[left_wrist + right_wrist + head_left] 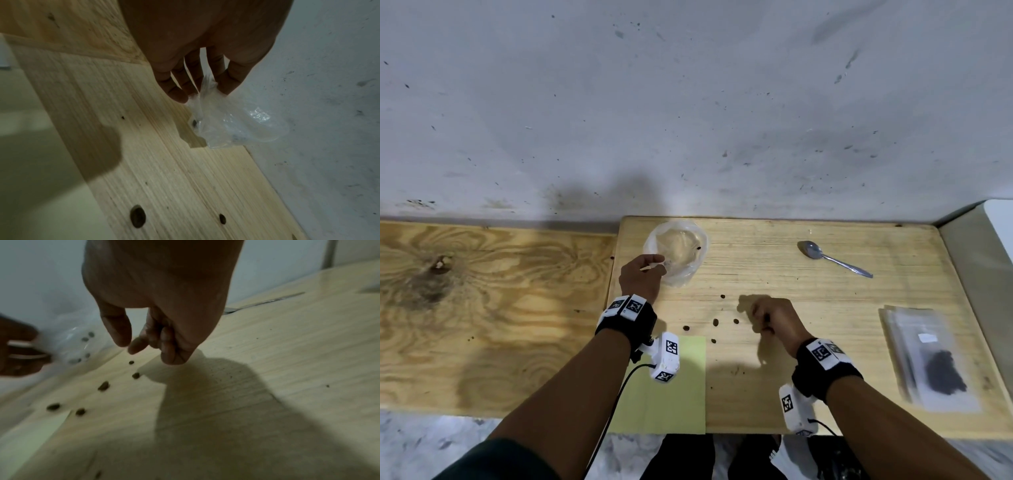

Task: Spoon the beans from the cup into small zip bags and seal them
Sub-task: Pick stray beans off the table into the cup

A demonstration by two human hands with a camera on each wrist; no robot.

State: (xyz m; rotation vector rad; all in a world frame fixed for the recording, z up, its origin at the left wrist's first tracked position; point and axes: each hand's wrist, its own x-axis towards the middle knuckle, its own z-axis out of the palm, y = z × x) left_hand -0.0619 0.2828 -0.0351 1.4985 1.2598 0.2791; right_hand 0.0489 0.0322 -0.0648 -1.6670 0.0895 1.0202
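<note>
Your left hand [642, 278] is pinching the clear bag [679, 250] at upper centre; your right hand [774, 318], fingers loosely curled and empty, is hovering beside loose beans [716, 322] mid-tabletop [825, 291].

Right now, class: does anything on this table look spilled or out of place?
Yes. Several loose beans lie scattered on the wooden table between the two hands, outside any bag. The spoon lies unused, far from them.
</note>
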